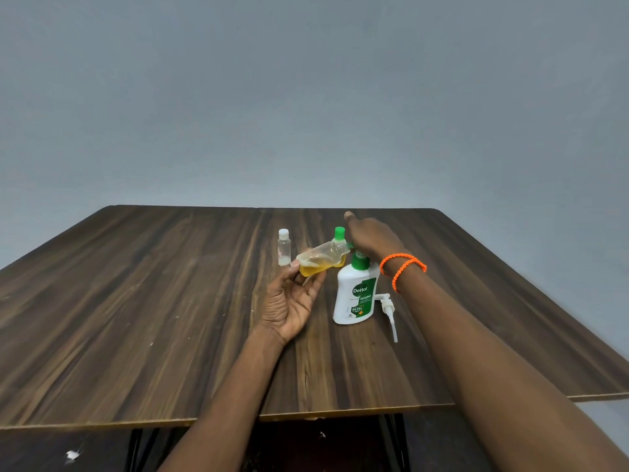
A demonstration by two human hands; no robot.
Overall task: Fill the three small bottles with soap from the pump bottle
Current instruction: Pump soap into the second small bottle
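Observation:
My left hand (289, 301) holds a small clear bottle (320, 258) tilted on its side, with yellow soap pooled in it. My right hand (371, 238) is at that bottle's mouth, its back towards me. Its fingertips pinch a green cap (350, 247), of which only a sliver shows. The white pump bottle (354, 296) with a green neck stands just below my right wrist. Its pump head (389, 311) lies on the table beside it. A green-capped small bottle (339, 234) stands behind the held one. A white-capped clear small bottle (284, 247) stands to the left.
Everything sits on a dark wood-grain table (136, 301) whose front edge is near me and whose far edge meets a grey wall. Orange bands (403, 267) circle my right wrist. Black table legs and a dark floor show below the front edge.

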